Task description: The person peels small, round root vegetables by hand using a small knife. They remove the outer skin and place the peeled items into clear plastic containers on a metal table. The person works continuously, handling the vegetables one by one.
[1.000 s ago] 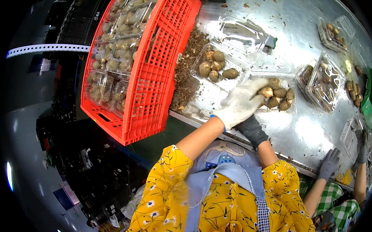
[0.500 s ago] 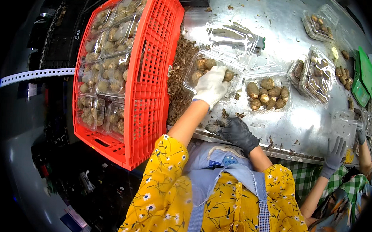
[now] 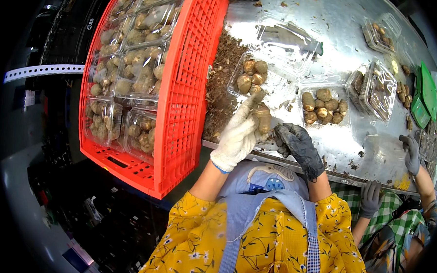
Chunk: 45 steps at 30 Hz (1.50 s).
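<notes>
My left hand (image 3: 237, 139), in a white glove with a dirty fingertip, is closed round a brown taro (image 3: 263, 120) above the table's front edge. Just beyond its fingers lies an open clear clamshell box (image 3: 233, 82) with several taros (image 3: 245, 83) toward its left side. My right hand (image 3: 301, 147), in a black glove, is close by on the right with its fingers curled in. What those fingers hold, if anything, is hidden. A second clear box (image 3: 347, 123) full of small taros (image 3: 323, 94) stands beyond my right hand.
At left, a tilted red crate (image 3: 183, 101) holds closed boxes of taros. Brown peelings (image 3: 223, 93) lie beside it. Closed boxes (image 3: 376, 89), loose taros and a green scale-like object (image 3: 422, 96) are at right. A co-worker's gloved hands (image 3: 412, 153) are at far right.
My left hand has drawn back from the clamshell box toward me, now with a taro. My right hand has risen from the table edge, fingers curled. The co-worker's hands have moved. The view has shifted slightly.
</notes>
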### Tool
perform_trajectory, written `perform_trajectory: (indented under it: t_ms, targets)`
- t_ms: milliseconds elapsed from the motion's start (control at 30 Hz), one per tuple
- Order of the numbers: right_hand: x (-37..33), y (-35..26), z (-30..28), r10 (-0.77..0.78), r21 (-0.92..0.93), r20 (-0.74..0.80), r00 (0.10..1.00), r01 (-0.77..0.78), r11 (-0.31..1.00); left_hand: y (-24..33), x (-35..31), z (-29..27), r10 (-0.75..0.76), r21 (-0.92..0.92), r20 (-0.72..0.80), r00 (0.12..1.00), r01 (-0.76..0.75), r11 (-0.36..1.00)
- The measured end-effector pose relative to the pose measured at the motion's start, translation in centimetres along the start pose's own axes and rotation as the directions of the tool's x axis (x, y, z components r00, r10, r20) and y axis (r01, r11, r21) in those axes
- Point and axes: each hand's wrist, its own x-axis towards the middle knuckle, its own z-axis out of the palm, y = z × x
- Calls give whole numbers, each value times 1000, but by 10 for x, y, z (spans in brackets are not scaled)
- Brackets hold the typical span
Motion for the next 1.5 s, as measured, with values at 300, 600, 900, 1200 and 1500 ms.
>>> perform_trajectory:
  t_ms: [300,600,900,1200,1500]
  targets:
    - [2,5,18,-173,-147,-54,983,163,976,7,-20,0,53,469,14,998,-53,882]
    - [4,1,32,-525,-638,108,844,464,614,21,-29,14,-147,540,-84,986,168,825]
    - [14,24,16,-525,-645,226,821,530,550,32,-28,-7,-244,230,27,969,232,945]
    - [12,-12,31,-499,-792,286,818,494,357,28,-26,-16,-179,680,51,983,97,727]
    - [6,9,25,-139,-84,129,982,150,985,34,-23,-11,-278,524,38,960,218,823]
